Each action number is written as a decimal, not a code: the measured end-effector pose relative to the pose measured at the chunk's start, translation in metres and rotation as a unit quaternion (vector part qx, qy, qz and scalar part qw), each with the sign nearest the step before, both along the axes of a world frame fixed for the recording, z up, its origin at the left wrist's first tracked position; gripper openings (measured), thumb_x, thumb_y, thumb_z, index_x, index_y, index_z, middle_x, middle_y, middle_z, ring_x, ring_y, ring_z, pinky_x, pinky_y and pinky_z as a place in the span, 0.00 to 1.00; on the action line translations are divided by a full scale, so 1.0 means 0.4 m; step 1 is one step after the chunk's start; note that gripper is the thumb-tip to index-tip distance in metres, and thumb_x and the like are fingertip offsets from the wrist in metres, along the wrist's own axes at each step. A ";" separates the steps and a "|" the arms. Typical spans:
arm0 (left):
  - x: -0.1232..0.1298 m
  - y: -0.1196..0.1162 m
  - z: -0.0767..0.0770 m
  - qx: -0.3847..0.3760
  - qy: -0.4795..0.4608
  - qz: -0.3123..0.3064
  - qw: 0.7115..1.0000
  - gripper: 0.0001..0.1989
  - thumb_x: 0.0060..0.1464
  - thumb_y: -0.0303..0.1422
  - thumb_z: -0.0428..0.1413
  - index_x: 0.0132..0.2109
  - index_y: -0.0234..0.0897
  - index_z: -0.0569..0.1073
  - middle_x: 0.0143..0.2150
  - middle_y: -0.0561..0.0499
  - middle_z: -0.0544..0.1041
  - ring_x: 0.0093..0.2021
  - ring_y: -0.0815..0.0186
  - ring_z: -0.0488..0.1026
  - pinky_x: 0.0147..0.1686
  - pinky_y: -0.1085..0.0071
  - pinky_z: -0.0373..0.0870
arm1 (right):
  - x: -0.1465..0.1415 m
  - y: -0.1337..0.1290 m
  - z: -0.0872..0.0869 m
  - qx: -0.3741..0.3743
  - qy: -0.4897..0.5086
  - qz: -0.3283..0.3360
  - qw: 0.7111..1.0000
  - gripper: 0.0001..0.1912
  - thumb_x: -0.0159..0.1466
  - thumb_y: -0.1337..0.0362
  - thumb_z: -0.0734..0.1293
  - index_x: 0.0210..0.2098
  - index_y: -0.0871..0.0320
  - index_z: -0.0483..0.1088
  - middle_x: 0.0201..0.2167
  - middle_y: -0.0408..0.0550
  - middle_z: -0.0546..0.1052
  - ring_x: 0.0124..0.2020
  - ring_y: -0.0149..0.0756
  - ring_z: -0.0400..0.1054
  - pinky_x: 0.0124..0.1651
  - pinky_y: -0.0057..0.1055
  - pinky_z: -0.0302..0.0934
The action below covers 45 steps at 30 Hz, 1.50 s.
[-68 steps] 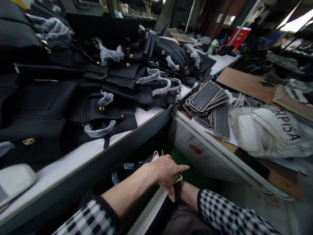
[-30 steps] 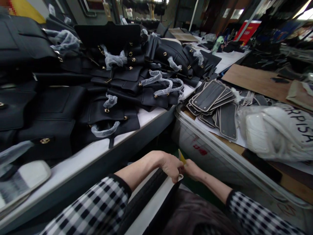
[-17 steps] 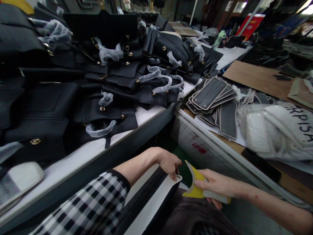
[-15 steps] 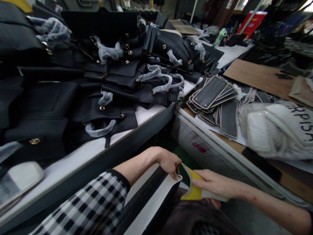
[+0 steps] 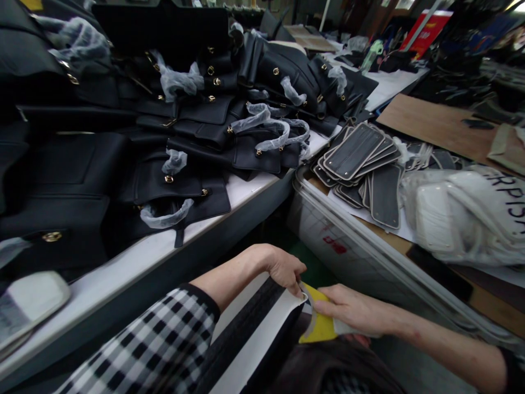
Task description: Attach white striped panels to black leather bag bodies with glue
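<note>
My left hand [image 5: 285, 269] is closed on the upper end of a black and white piece [image 5: 256, 334], which slants down over my lap. In my right hand [image 5: 350, 307] is a yellow piece [image 5: 318, 327] with a curved pale edge, gripped between thumb and fingers. That curved edge lies right beside the end of the black and white piece, near my left fingertips. Something whitish shows under my right palm; what it is I cannot make out.
Black bags [image 5: 184, 175] with wrapped handles cover the white table [image 5: 143, 254] at left. On the right stand a bin [image 5: 348, 241], stacked dark panels [image 5: 355, 150], a plastic-wrapped white bundle [image 5: 455, 219] and a brown board [image 5: 426, 126].
My right hand has moved slightly left, bringing the yellow piece's curved edge up to the end of the black and white piece. My left hand has stayed nearly in place.
</note>
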State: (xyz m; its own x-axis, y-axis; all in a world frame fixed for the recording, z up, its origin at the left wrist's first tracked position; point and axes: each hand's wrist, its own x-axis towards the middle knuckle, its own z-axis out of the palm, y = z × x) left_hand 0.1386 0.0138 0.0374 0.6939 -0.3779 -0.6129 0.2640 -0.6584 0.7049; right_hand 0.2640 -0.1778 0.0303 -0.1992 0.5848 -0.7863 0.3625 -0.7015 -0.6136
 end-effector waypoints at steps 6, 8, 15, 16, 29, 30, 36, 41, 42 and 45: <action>0.000 -0.002 0.016 0.004 0.005 -0.011 1.000 0.33 0.49 0.31 0.58 0.61 0.25 0.63 0.55 0.39 0.75 0.52 0.54 0.74 0.46 0.66 0.71 | -0.012 0.020 0.001 0.026 -0.021 0.019 0.999 0.25 0.65 0.43 0.59 0.40 0.60 0.71 0.22 0.44 0.72 0.20 0.28 0.65 0.19 0.20 0.55; 0.000 -0.002 0.017 0.008 0.001 -0.015 1.000 0.32 0.49 0.30 0.57 0.62 0.27 0.63 0.56 0.40 0.75 0.52 0.54 0.74 0.46 0.66 0.71 | -0.017 0.020 0.002 0.013 -0.019 0.012 1.000 0.26 0.65 0.42 0.59 0.42 0.60 0.70 0.22 0.44 0.72 0.19 0.28 0.64 0.18 0.20 0.55; -0.001 -0.001 0.017 0.020 -0.020 -0.033 0.999 0.27 0.53 0.33 0.56 0.58 0.26 0.67 0.54 0.38 0.75 0.51 0.53 0.74 0.44 0.65 0.70 | -0.047 0.011 -0.002 -0.054 -0.020 -0.018 0.998 0.30 0.66 0.38 0.54 0.45 0.59 0.65 0.19 0.42 0.70 0.12 0.28 0.62 0.11 0.19 0.54; -0.002 -0.001 0.018 0.024 -0.025 -0.034 0.999 0.26 0.53 0.33 0.57 0.58 0.27 0.68 0.54 0.38 0.75 0.51 0.52 0.74 0.44 0.65 0.70 | -0.053 0.009 -0.005 -0.059 -0.020 -0.028 0.998 0.29 0.66 0.38 0.54 0.45 0.59 0.65 0.19 0.42 0.70 0.11 0.27 0.62 0.11 0.19 0.55; -0.007 0.005 0.026 0.030 -0.053 -0.025 0.998 0.29 0.51 0.31 0.60 0.60 0.28 0.67 0.54 0.40 0.76 0.52 0.53 0.74 0.45 0.66 0.70 | -0.148 -0.024 -0.047 -0.068 0.046 -0.179 0.980 0.31 0.64 0.36 0.54 0.43 0.60 0.61 0.15 0.41 0.70 0.11 0.30 0.62 0.12 0.21 0.56; -0.006 0.007 0.026 0.028 -0.052 -0.022 0.998 0.31 0.51 0.30 0.60 0.61 0.28 0.65 0.54 0.40 0.76 0.53 0.54 0.74 0.46 0.66 0.70 | -0.154 -0.030 -0.054 -0.062 0.049 -0.189 0.979 0.32 0.64 0.36 0.53 0.43 0.60 0.62 0.15 0.42 0.70 0.11 0.31 0.63 0.12 0.21 0.56; 0.003 0.014 0.003 0.001 -0.032 -0.001 0.999 0.42 0.46 0.25 0.63 0.67 0.27 0.56 0.55 0.41 0.75 0.52 0.58 0.74 0.48 0.70 0.70 | -0.183 -0.035 -0.079 -0.083 0.083 -0.233 0.965 0.34 0.64 0.36 0.51 0.47 0.61 0.59 0.15 0.43 0.71 0.12 0.36 0.66 0.12 0.24 0.58; -0.005 0.011 0.008 0.004 -0.028 0.030 0.999 0.46 0.41 0.19 0.63 0.67 0.27 0.55 0.53 0.42 0.77 0.50 0.58 0.76 0.44 0.73 0.72 | -0.222 -0.014 -0.065 -0.099 0.101 -0.260 0.955 0.33 0.65 0.36 0.50 0.44 0.62 0.61 0.12 0.45 0.69 0.11 0.38 0.66 0.12 0.28 0.60; -0.011 0.011 0.015 0.011 -0.035 0.043 0.998 0.46 0.40 0.20 0.64 0.67 0.27 0.56 0.52 0.42 0.77 0.49 0.57 0.76 0.43 0.71 0.73 | -0.233 -0.012 -0.061 -0.107 0.105 -0.267 0.952 0.34 0.65 0.36 0.49 0.40 0.62 0.63 0.12 0.46 0.68 0.11 0.38 0.65 0.12 0.28 0.59; -0.040 0.013 0.037 0.044 -0.083 0.114 0.989 0.42 0.43 0.27 0.66 0.65 0.30 0.61 0.55 0.39 0.75 0.52 0.50 0.75 0.49 0.63 0.71 | -0.271 -0.011 -0.053 -0.132 0.114 -0.298 0.938 0.39 0.64 0.34 0.45 0.26 0.62 0.66 0.10 0.50 0.66 0.09 0.37 0.63 0.11 0.27 0.58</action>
State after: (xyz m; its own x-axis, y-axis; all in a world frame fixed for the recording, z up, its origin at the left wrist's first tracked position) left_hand 0.1226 0.0188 0.0522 0.8485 -0.1504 -0.5073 0.2984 -0.6558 0.6935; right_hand 0.1555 -0.1821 0.0089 -0.0797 0.4367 -0.8961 -0.2625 -0.8764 -0.4038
